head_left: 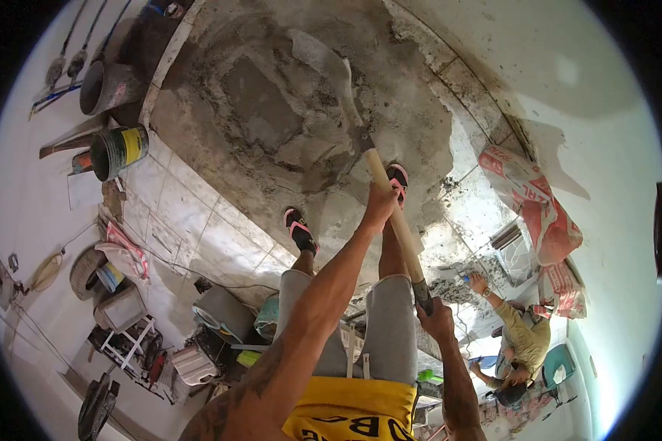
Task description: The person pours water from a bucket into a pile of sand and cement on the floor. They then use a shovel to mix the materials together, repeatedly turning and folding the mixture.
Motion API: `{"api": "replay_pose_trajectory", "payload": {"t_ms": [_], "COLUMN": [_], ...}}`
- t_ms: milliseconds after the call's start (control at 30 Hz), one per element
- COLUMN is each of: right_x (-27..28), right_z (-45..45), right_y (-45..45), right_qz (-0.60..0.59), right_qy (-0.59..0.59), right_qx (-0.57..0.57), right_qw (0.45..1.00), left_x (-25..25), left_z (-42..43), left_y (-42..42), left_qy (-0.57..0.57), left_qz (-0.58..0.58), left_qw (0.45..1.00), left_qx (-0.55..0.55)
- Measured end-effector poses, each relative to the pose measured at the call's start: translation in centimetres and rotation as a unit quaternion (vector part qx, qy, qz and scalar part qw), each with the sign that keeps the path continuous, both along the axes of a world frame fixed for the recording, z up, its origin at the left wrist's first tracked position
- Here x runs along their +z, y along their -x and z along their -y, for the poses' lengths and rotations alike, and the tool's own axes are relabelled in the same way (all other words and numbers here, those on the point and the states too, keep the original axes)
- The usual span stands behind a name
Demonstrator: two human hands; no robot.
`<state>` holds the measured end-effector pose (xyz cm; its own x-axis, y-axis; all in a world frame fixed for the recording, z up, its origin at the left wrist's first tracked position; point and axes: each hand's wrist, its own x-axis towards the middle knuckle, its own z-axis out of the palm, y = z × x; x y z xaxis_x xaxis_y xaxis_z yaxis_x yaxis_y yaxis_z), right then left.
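Both my hands grip a long-handled shovel [379,170] that slants from my right side up toward the top of the view. My left hand [380,207] is wrapped around the wooden shaft at mid-length. At the dark end of the handle, my right hand [437,320] is closed. The shovel's blade [318,53] lies over wet grey mortar [261,103] spread on the floor, its surface smeared with the same grey. A smoother wet patch shows left of the blade. My feet, in sandals, stand at the near edge of the mortar.
Buckets [118,153] stand along the left. Red and white sacks [529,198] lean by the right wall. A co-worker [526,338] crouches at lower right, holding something small and blue. A cable [198,275] runs over the tiles [191,213]; a grey chair [224,312] is behind me.
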<state>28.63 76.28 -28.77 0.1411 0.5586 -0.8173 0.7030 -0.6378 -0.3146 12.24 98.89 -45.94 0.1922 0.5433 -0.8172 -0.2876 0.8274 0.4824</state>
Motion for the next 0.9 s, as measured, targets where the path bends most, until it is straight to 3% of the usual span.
{"api": "replay_pose_trajectory", "payload": {"t_ms": [367,567,733,800,867,900], "right_x": [3.0,4.8,2.7,2.2,1.8,1.3], "right_z": [4.9,7.0,7.8,5.0,1.2,-0.3], "right_y": [0.5,0.2,-0.9,-0.3,1.1,1.9], "right_qz": [0.061,0.086,0.061,0.057,0.053,0.055], "right_qy": [0.014,-0.023,-0.063,-0.059,-0.078,-0.064], "right_qx": [0.05,0.039,0.039,0.028,0.027,0.022], "right_qw": [0.997,0.995,0.995,0.996,0.995,0.996], "left_x": [3.1,4.7,6.5,4.9,-1.4,1.2], "left_z": [5.2,7.8,5.8,4.0,2.5,-0.6], "left_y": [2.2,3.1,2.1,1.4,1.4,1.8], "left_qy": [0.031,0.039,0.005,-0.041,-0.099,-0.074], "left_qz": [0.041,0.133,0.049,0.034,-0.038,-0.015], "left_qw": [0.997,0.986,0.996,0.995,0.994,0.997], "left_qx": [0.059,0.088,0.073,0.079,0.024,0.004]}}
